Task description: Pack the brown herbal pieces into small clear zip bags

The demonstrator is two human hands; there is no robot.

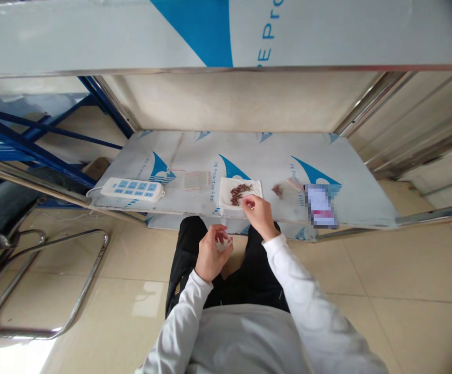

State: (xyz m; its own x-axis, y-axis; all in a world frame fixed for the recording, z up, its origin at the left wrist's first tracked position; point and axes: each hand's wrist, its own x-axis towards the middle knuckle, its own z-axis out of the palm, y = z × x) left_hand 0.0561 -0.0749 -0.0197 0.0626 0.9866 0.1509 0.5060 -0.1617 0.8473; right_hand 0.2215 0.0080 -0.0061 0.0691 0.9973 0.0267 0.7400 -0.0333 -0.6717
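Note:
My left hand (pixel 212 252) is curled around a small clear plastic bag (pixel 223 242), held above my lap in front of the shelf edge. My right hand (pixel 257 212) is at the near right corner of a white cloth or paper pad (pixel 226 201). Its thumb and fingertips are pinched together, and what they hold is too small to make out. On the pad lies a pile of small reddish-brown pieces (pixel 238 194), just left of my right fingertips. Farther right sits a clear bag of similar brown pieces (pixel 277 190).
A white power strip (pixel 131 189) with blue sockets lies on the left of the film-covered shelf (pixel 245 143). Flat clear zip bags (pixel 196 181) lie beside it, and more bags (pixel 293 184) are near a phone (pixel 321 205) at right. An upper shelf (pixel 93 36) overhangs; a metal-framed chair (pixel 81 291) stands left.

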